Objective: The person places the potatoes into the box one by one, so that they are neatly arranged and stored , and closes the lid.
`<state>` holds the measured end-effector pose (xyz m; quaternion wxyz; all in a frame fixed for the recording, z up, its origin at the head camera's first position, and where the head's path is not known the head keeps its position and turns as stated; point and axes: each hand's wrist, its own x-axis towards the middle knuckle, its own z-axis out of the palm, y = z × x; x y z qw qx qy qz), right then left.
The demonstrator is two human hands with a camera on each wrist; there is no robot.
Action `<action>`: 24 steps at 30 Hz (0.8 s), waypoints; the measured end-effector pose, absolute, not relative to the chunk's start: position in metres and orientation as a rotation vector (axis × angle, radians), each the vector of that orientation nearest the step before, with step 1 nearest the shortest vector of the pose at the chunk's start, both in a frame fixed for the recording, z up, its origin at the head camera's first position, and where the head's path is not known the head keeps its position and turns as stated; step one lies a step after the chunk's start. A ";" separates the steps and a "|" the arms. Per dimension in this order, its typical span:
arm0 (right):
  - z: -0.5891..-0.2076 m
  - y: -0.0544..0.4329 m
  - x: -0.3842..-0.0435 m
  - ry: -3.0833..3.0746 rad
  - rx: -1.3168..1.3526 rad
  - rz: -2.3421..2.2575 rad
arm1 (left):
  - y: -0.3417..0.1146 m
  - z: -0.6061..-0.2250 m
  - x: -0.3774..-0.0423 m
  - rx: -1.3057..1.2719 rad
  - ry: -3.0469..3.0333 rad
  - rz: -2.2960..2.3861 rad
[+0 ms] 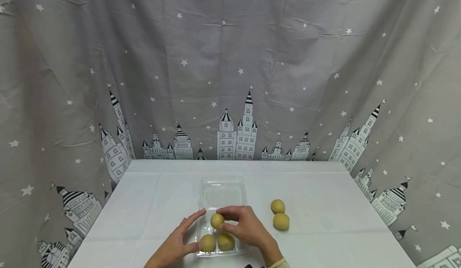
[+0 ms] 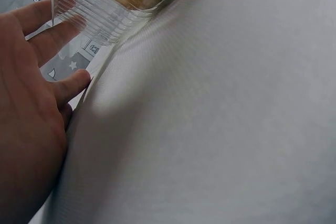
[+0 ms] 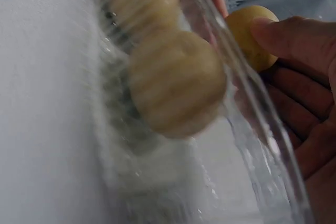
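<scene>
A clear plastic clamshell box (image 1: 221,196) lies on the white table with its lid folded back, away from me. Two potatoes sit side by side in its near part, a left one (image 1: 207,243) and a right one (image 1: 226,242). Above them my right hand (image 1: 248,228) pinches a smaller potato (image 3: 253,36) between thumb and fingers, over the box's tray. My left hand (image 1: 173,244) is spread at the box's left side, fingers extended; in the left wrist view, its fingertips (image 2: 67,2) lie against the ribbed plastic wall.
Right of the box, two more potatoes lie close together on the table, a farther one (image 1: 277,206) and a nearer one (image 1: 281,221). A grey curtain (image 1: 230,59) printed with castles and stars hangs behind the table (image 1: 324,196) and along its sides.
</scene>
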<state>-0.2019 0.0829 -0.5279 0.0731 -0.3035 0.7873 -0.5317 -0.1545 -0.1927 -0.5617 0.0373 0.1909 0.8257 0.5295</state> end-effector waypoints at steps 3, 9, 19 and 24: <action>-0.528 0.078 -0.202 2.378 -0.937 -1.585 | -0.192 -0.560 -0.155 0.565 2.520 1.616; -0.532 0.070 -0.205 2.414 -0.981 -1.540 | -0.193 -0.559 -0.154 0.562 2.507 1.631; -0.540 0.052 -0.202 2.405 -1.019 -1.489 | -0.195 -0.562 -0.153 0.560 2.518 1.618; -0.541 0.046 -0.201 2.450 -0.980 -1.456 | -0.195 -0.561 -0.153 0.508 2.498 1.589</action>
